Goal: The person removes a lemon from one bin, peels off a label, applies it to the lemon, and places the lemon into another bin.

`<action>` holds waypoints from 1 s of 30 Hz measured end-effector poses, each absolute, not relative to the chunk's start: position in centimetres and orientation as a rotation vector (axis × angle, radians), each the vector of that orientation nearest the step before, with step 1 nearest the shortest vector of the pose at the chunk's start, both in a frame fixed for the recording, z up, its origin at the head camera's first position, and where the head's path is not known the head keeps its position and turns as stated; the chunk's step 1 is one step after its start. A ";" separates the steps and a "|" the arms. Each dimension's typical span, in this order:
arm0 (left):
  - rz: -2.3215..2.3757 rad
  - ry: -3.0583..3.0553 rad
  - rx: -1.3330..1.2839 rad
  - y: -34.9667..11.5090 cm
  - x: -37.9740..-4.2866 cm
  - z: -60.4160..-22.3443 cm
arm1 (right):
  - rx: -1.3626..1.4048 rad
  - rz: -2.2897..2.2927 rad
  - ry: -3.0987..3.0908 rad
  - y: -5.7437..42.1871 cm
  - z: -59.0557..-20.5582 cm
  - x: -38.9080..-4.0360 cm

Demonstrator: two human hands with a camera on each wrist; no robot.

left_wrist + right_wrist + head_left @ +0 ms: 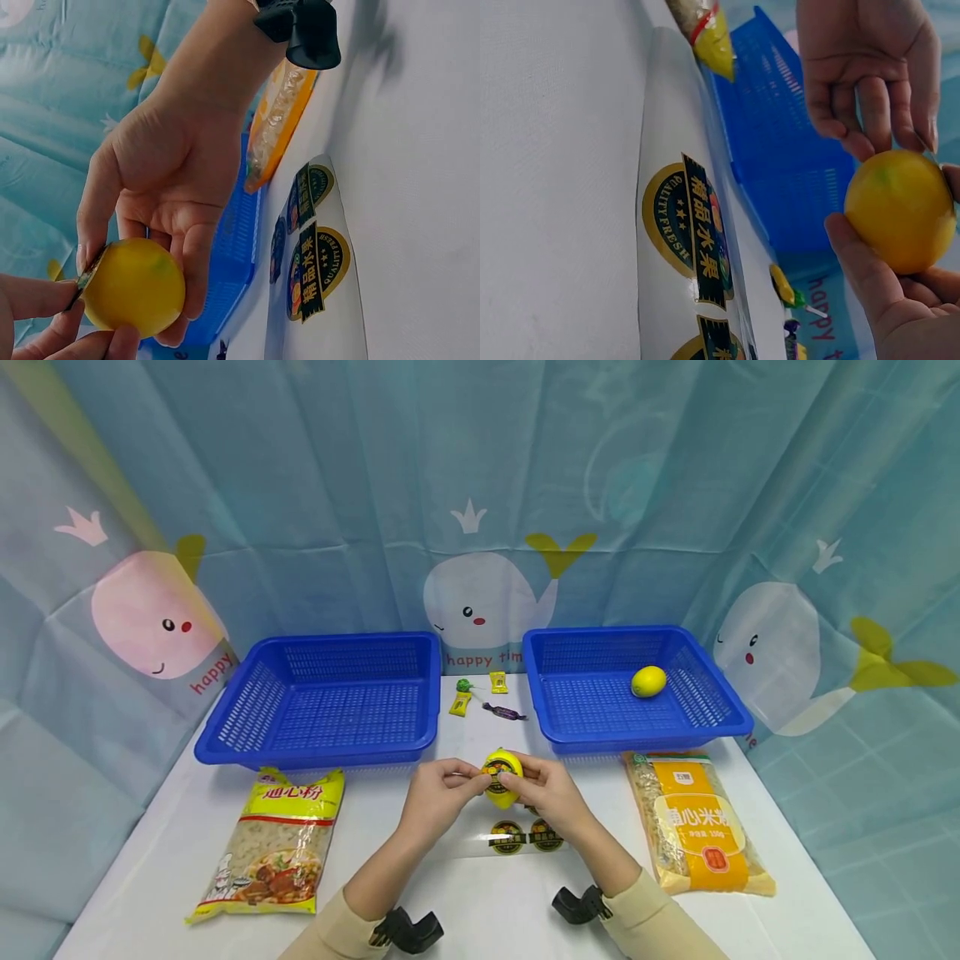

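A yellow lemon (506, 800) is held up between both hands over the table, with a round black-and-gold sticker (501, 768) on the side facing me. My right hand (553, 792) grips the lemon, its fingers curled round it and its thumb on the sticker. Thumb and finger of my left hand (441, 789) pinch the sticker's edge, while other left fingertips touch the lemon (139, 289). In the left wrist view the sticker (88, 276) shows edge-on. Beneath the hands lies a clear sheet of matching stickers (507, 837), also seen as printed stickers (709, 232) in the right wrist view.
Two blue baskets stand at the back, a left basket (318, 756) and a right basket (645, 739) holding another lemon (648, 682). Several wrapped candies (504, 712) lie between them. A yellow pasta bag (273, 843) is at left, an orange-labelled bag (701, 827) at right.
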State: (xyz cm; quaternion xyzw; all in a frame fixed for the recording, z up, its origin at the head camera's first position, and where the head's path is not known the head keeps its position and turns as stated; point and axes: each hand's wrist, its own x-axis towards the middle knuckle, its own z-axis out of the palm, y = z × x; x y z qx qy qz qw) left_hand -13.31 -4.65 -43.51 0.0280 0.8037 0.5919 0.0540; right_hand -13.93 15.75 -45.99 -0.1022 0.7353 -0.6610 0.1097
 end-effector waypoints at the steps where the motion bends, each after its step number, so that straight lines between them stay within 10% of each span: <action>1: 1.803 2.438 0.088 -4.6 -13.3 -43.5 | -0.303 -1.941 2.163 15.8 -46.0 -13.9; 30: 1.731 2.510 0.599 -6.0 -13.9 -43.9 | -0.412 -1.886 2.150 17.1 -44.0 -13.7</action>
